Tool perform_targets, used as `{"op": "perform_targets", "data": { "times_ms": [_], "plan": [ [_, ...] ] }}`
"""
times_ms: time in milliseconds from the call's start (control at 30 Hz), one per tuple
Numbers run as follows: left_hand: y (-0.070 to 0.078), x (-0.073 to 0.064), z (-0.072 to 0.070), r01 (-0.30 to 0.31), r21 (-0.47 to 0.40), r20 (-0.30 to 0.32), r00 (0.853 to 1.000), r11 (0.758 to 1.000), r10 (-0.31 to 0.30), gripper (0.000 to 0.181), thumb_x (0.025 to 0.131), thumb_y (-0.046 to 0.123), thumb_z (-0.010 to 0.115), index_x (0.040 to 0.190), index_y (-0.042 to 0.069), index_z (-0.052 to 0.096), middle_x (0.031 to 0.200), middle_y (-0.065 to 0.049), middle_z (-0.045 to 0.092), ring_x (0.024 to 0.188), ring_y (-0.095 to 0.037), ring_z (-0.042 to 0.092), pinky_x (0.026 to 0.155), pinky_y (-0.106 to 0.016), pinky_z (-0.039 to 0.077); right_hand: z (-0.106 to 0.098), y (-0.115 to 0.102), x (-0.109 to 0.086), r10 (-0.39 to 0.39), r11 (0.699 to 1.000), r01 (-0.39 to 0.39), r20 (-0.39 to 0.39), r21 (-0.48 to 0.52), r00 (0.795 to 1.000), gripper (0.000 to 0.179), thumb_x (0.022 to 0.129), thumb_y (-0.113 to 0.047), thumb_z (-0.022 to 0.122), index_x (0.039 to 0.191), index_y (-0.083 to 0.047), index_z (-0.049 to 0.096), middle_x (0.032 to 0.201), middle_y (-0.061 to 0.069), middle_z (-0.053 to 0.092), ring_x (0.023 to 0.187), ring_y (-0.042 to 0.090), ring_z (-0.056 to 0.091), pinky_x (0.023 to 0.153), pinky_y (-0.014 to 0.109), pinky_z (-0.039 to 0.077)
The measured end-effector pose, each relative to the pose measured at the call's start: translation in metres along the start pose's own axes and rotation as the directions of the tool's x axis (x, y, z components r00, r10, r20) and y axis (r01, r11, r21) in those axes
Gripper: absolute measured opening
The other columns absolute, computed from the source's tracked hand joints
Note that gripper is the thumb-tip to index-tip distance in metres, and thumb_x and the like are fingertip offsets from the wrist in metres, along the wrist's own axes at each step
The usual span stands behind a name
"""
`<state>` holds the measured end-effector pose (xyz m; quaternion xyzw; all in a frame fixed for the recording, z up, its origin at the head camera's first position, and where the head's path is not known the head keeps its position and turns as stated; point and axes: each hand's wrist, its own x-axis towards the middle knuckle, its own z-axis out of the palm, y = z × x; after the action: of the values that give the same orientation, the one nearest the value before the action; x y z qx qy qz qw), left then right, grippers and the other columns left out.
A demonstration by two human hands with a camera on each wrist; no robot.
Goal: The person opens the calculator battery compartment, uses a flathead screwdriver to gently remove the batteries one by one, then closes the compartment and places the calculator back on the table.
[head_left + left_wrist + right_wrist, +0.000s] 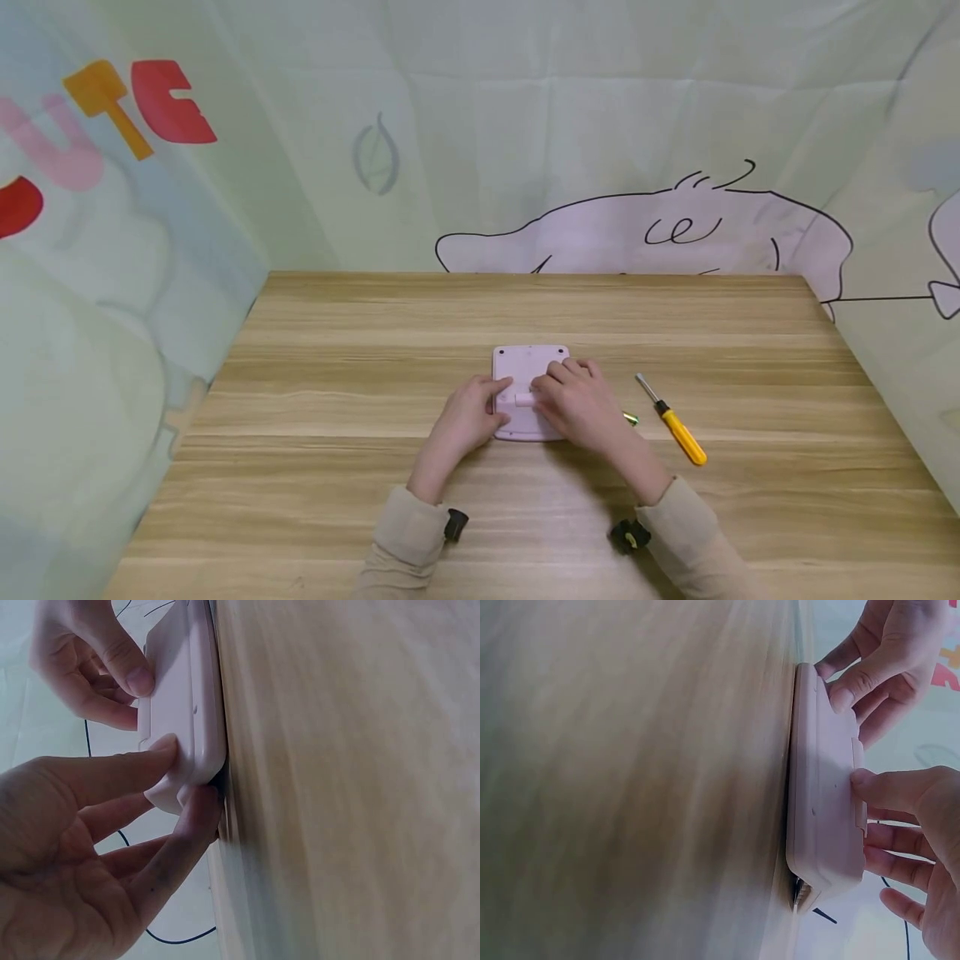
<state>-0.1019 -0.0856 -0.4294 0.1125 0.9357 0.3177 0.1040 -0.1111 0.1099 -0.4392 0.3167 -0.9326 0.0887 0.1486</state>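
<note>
A pink calculator-like device (528,362) lies flat on the table, its back with small dark corner dots facing up. My left hand (470,417) grips its left edge; in the left wrist view the thumb is on top and a finger is at the underside (199,761). My right hand (581,404) bends over the middle of the back and pinches a small raised battery cover (525,400). In the right wrist view its thumb touches the cover (859,754), with other fingers beyond. A green and gold battery (631,417) shows partly beside the right hand.
A screwdriver (682,437) with a yellow and black handle lies on the wooden table (337,500), right of the right hand, its tip pointing away. A printed cloth backdrop (487,125) stands behind the table. Black straps or mounts (628,536) sit at both wrists.
</note>
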Motion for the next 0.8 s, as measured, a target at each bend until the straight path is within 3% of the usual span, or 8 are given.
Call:
{"op": "perform_targets", "data": {
  "times_ms": [567, 800],
  "plan": [
    [0.0013, -0.0009, -0.0007, 0.0, -0.004, -0.005, 1.0, 1.0, 0.0, 0.052, 0.081, 0.01, 0.074, 0.131, 0.009, 0.059, 0.131, -0.023, 0.057, 0.118, -0.037, 0.057, 0.1, -0.05, 0.047, -0.0041, -0.0041, 0.0016, 0.031, 1.0, -0.031, 0.035, 0.002, 0.999, 0.015, 0.085, -0.027, 0.073, 0.096, -0.017, 0.075, 0.084, -0.003, 0.056, 0.082, 0.016, 0.052, 0.093, 0.046, 0.045],
    [0.0018, -0.0011, -0.001, 0.008, -0.01, -0.006, 1.0, 1.0, -0.008, 0.053, 0.081, 0.01, 0.074, 0.132, 0.009, 0.059, 0.132, -0.023, 0.057, 0.119, -0.037, 0.056, 0.101, -0.05, 0.047, -0.0054, -0.0068, 0.0033, 0.022, 0.999, -0.02, 0.043, -0.041, 0.999, 0.016, 0.086, -0.027, 0.071, 0.096, -0.016, 0.075, 0.084, -0.001, 0.058, 0.081, 0.017, 0.052, 0.092, 0.045, 0.046]
  ]
}}
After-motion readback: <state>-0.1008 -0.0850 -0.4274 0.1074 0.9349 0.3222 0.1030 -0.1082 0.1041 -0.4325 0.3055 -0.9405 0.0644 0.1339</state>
